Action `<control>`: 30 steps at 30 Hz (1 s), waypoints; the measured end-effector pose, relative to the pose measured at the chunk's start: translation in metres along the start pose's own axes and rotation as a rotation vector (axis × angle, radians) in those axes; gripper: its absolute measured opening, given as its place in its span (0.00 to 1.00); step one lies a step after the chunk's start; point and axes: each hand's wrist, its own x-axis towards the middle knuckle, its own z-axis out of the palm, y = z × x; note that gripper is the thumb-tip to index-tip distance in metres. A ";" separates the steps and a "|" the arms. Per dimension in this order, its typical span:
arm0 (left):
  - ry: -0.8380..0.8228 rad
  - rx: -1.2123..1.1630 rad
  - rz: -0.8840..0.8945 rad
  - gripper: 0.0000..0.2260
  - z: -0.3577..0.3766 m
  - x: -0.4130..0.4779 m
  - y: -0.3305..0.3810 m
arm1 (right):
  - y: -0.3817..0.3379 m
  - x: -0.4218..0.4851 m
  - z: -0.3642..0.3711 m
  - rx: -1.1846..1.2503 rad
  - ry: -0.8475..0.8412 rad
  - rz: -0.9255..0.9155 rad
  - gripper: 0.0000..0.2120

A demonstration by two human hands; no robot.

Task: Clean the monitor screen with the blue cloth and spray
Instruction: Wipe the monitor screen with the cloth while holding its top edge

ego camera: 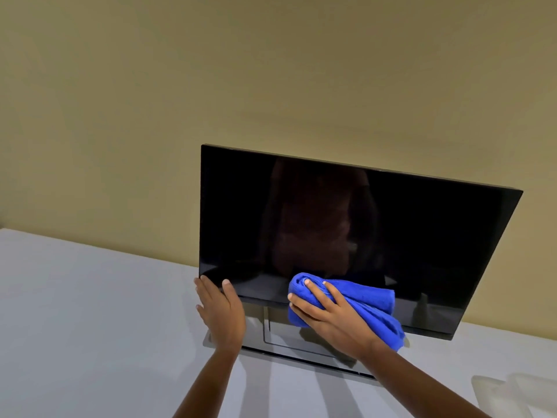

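The right hand [328, 312] presses the bunched blue cloth [372, 300] under spread, nearly straight fingers against the monitor's [331, 218] lower middle screen. The left hand [223, 312], fingers straight, braces its near-left corner on the grey table [90, 297].

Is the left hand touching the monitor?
Touching. In the head view the left hand lays its thumb on the lower left corner of the monitor.
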 end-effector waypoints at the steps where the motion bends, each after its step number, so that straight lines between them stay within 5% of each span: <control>1: 0.025 -0.059 -0.039 0.23 0.000 0.000 0.000 | -0.005 0.008 -0.002 0.012 -0.003 0.013 0.32; 5: 0.065 -0.308 -0.166 0.22 -0.003 0.006 -0.004 | -0.024 0.042 -0.011 0.034 0.001 0.037 0.23; 14: -0.012 -0.387 -0.307 0.22 -0.014 0.029 -0.016 | -0.017 0.018 -0.007 0.080 -0.007 0.043 0.12; 23: -0.150 -0.334 -0.265 0.26 -0.028 0.043 -0.025 | -0.043 0.025 -0.010 0.230 0.015 0.464 0.23; 30: -0.374 -0.307 -0.213 0.29 -0.052 0.056 -0.033 | -0.081 0.048 -0.015 0.422 0.019 0.806 0.21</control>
